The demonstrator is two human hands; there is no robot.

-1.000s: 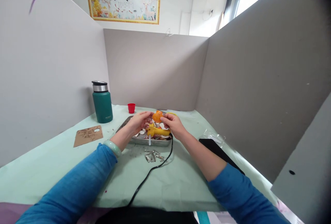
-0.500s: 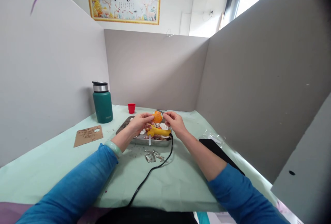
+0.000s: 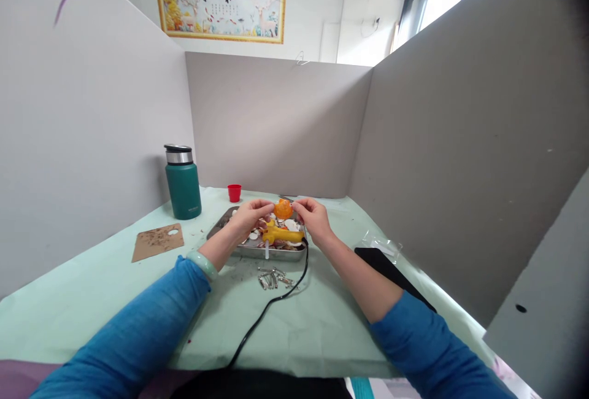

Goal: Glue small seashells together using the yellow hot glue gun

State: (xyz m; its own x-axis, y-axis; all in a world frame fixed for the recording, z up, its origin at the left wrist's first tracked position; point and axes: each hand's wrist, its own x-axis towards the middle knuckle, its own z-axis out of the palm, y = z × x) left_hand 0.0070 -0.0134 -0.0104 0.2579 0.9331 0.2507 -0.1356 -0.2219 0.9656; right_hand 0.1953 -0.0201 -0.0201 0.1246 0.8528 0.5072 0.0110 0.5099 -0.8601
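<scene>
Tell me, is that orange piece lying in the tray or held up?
Held up: the left hand and right hand have the orange piece between their fingertips, over the metal tray.

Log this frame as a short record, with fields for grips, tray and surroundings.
Left grip: pinches orange piece
Right grip: at its right edge, hold unclear
Tray: metal, mixed pieces inside, yellow tool on top
Cord: black, from tool toward near edge
Before tray: metal pins
Left: upright flask, brown card
Back: red cup
Right: black item, clear plastic
</scene>
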